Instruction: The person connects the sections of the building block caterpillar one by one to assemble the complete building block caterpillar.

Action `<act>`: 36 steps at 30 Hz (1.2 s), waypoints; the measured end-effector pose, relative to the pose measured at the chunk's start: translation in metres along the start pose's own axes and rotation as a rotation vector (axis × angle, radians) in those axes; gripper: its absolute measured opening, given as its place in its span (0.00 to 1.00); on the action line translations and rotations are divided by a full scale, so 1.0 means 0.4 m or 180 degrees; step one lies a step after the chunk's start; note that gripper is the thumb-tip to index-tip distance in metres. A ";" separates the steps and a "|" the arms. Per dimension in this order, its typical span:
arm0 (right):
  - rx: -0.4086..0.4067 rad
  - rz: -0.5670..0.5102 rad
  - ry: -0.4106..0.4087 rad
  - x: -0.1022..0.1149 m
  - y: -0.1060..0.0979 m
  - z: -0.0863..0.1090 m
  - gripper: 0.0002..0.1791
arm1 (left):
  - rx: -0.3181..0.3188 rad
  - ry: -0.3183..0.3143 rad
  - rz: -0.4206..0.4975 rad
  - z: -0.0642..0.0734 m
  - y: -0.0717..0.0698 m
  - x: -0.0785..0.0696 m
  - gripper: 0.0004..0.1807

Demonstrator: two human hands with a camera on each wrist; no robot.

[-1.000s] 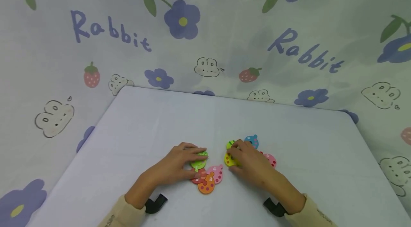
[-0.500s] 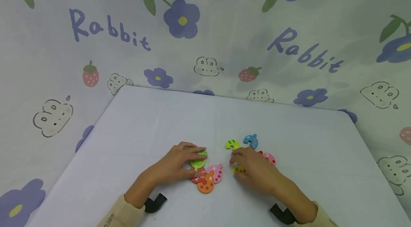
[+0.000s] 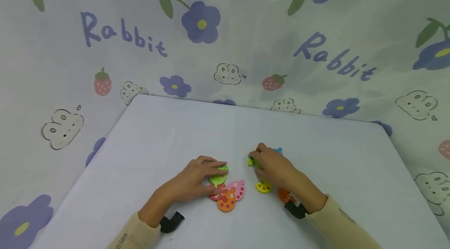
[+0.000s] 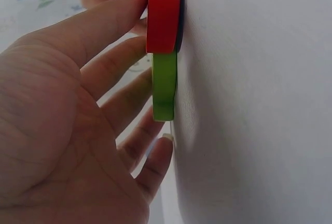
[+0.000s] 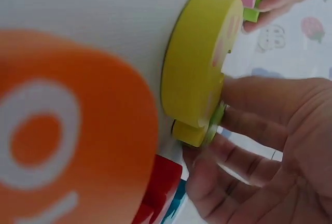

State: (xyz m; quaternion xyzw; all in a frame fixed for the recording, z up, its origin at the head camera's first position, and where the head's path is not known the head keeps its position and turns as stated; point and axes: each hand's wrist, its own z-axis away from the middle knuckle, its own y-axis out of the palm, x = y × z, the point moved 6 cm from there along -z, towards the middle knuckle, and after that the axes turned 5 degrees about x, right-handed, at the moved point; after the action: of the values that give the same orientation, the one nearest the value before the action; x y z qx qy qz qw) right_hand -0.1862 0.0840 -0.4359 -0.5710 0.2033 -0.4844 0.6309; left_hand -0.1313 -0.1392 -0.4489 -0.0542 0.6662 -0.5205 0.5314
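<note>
In the head view my left hand rests on a joined group of puzzle pieces. Its fingers lie over a green piece with a face, and the thumb touches a red piece numbered 2. Linked to that are an orange piece numbered 3 and a pink piece numbered 4. Further right, my right hand pinches a bright green puzzle piece, mostly covered by the fingers. Just below it lies a yellow spotted piece, large in the right wrist view.
An orange piece numbered 10 lies under the right wrist, by a black wrist-camera mount. A blue piece peeks out behind the right hand. Red shows beside the orange piece in the right wrist view. All lie on a white table.
My right hand let go of the yellow piece, which now lies lower and nearer me, and moved up to the bright green striped piece. The left hand stays in place.
</note>
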 end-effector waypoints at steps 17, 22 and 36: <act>0.0176 -0.0344 -0.0224 0.022 0.017 0.049 0.27 | -0.0020 -0.0038 -0.0023 0.001 -0.003 0.003 0.31; 0.0132 -0.0389 -0.0312 0.040 0.010 0.067 0.27 | -0.0022 -0.0015 -0.0012 0.000 -0.003 0.003 0.31; 0.0161 -0.0211 -0.0686 0.092 0.037 0.070 0.26 | -0.0048 -0.0010 0.0028 0.000 -0.002 0.007 0.30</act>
State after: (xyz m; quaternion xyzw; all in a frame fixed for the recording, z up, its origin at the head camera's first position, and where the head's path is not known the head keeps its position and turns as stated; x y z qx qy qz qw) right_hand -0.1413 0.0658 -0.4312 -0.6100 0.1030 -0.4458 0.6469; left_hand -0.1330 -0.1412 -0.4503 -0.0560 0.6695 -0.5130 0.5343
